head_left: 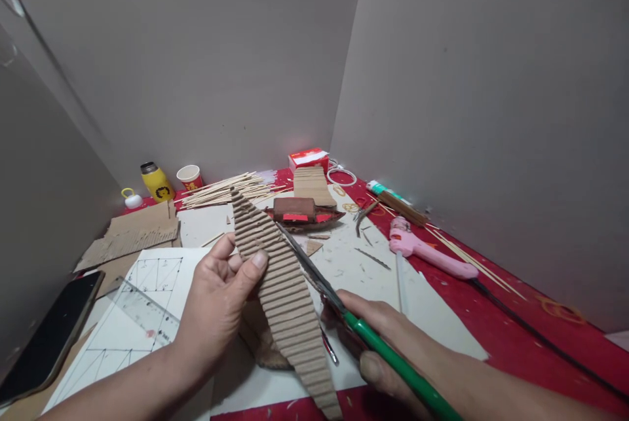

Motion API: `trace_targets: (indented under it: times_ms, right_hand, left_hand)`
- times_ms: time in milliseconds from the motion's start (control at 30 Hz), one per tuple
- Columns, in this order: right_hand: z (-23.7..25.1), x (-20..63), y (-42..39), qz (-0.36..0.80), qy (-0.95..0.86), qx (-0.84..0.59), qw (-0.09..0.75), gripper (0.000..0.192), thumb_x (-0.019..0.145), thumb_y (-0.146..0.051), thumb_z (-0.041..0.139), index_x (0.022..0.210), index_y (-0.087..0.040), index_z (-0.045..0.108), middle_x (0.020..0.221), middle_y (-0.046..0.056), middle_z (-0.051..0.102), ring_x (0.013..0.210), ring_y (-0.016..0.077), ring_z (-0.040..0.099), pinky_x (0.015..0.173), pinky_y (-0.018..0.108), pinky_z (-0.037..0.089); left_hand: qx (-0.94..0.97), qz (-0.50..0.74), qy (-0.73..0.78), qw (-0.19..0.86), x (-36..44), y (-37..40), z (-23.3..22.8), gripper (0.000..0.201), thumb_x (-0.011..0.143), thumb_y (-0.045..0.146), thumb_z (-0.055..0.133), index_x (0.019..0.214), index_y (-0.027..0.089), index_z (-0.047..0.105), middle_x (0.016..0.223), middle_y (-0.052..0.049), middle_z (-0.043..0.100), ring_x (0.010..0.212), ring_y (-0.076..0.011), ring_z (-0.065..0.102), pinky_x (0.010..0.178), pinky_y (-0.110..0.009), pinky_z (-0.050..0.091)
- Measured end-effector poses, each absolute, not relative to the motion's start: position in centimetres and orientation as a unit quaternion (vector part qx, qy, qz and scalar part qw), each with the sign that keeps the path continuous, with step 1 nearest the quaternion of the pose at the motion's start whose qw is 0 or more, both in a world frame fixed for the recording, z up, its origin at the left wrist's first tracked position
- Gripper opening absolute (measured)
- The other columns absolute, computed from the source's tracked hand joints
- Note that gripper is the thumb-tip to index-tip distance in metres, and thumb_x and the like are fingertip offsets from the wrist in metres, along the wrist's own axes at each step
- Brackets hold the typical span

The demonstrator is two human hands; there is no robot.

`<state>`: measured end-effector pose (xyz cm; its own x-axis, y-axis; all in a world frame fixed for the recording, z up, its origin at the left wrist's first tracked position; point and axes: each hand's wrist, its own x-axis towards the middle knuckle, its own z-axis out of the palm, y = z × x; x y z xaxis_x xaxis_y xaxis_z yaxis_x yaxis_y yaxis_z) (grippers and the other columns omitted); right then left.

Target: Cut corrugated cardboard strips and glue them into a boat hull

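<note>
Between its thumb and fingers, my left hand (pixel 221 283) pinches a long leaf-shaped piece of corrugated cardboard (pixel 285 296), its ridges facing up and its ends pointed. My right hand (pixel 388 336) grips green-handled scissors (pixel 339 303), whose dark metal blades lie along the cardboard's right edge. Whether the blades are parted I cannot tell. Just beyond stands a small brown model boat (pixel 295 211) with a rounded cabin and red patches. Another curved brown piece (pixel 275 355) lies partly hidden beneath the held cardboard.
A pink glue gun (pixel 432 254) with a black cord lies at right. Thin sticks (pixel 221 190), a paper cup (pixel 189 177) and a yellow bottle (pixel 157 182) stand at the back. Leftward are cardboard sheets (pixel 132 231), a drawing (pixel 157 270), a clear ruler (pixel 142 313) and a phone (pixel 54 336).
</note>
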<state>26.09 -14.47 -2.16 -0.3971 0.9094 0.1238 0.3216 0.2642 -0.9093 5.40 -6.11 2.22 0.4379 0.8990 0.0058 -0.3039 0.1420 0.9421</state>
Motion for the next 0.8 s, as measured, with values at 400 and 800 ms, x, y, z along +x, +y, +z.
trace_targets:
  times_ms: [400,800]
  right_hand:
    - [-2.2,25.8,-14.7,0.416,-0.719,-0.422,0.363,0.052,0.093,-0.060,0.042,0.123,-0.019,0.054,0.091,0.007,0.064,0.083,0.0220,0.060,0.079,0.032,0.052]
    - [-2.2,26.0,-14.2,0.415,-0.713,-0.423,0.375,0.065,0.091,-0.068,0.038,0.129,-0.017,0.052,0.103,0.012,0.065,0.093,0.0264,0.060,0.087,0.037,0.050]
  left_hand:
    - [0.472,0.437,0.315,0.697,5.6,-6.3,1.7,0.037,0.079,0.026,0.076,0.111,0.018,0.059,0.089,-0.005,0.076,0.076,-0.0165,0.072,0.076,-0.029,0.059]
    - [0.466,0.424,0.287,0.722,5.8,-6.1,1.5,0.031,0.085,0.023,0.070,0.113,0.018,0.059,0.101,-0.008,0.075,0.088,-0.0189,0.072,0.083,-0.032,0.058]
